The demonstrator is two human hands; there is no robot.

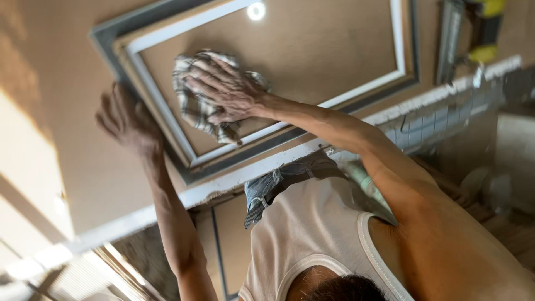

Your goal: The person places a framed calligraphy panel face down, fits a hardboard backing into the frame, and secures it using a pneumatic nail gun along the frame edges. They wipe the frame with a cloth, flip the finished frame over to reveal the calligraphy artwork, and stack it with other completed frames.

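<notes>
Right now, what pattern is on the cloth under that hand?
A plaid check, pale with dark lines, on the cloth; the head view shows it best.

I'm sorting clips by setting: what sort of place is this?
Probably a woodworking or furniture workshop. A hand presses a checked cloth onto a brown framed panel on a bench, the other hand steadies its edge, and a yellow-handled tool lies nearby.
</notes>
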